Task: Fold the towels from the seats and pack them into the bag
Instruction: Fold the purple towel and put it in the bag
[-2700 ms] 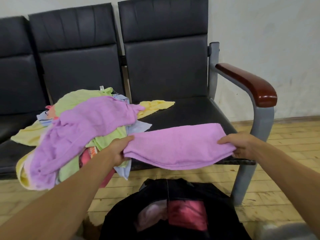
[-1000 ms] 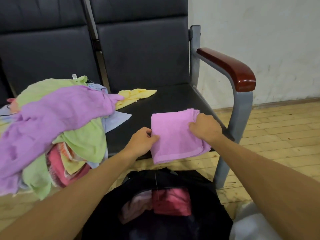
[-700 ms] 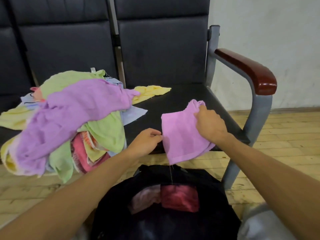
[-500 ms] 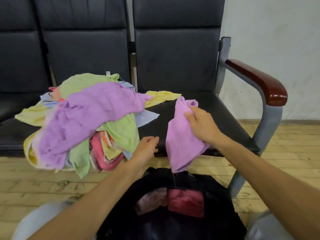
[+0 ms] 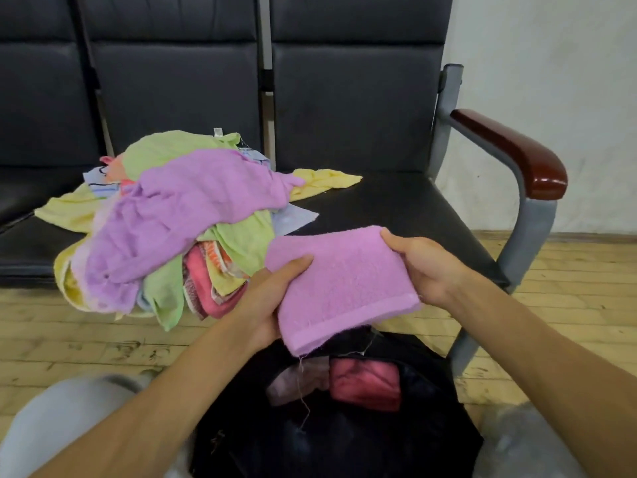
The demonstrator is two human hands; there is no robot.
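A row of black padded seats [image 5: 379, 208] stands against a pale plastered wall [image 5: 551, 63], the end seat closed off by a grey metal frame with a dark red wooden armrest [image 5: 510, 150]; below lies a worn floor of light wooden planks [image 5: 69, 339]. On the seats a loose pile of towels [image 5: 165, 229] sprawls, green, yellow, pink and blue, with a large crumpled purple one on top and some hanging over the front edge. A black bag [image 5: 344, 426] sits open on the floor, with a red cloth and a pale pink cloth showing inside it. The folded purple towel [image 5: 344, 284] is held in the air in front of the seat edge, directly above the bag's opening. The left hand [image 5: 272, 298] grips its left end, thumb on top and fingers curled underneath; the right hand [image 5: 427, 267] clasps its right end, thumb over the upper edge. Half a second ago the towel dangled bunched from the right hand alone, with the left hand free beside it; now both hands hold it flat as a neat folded rectangle, lower and nearer the bag.
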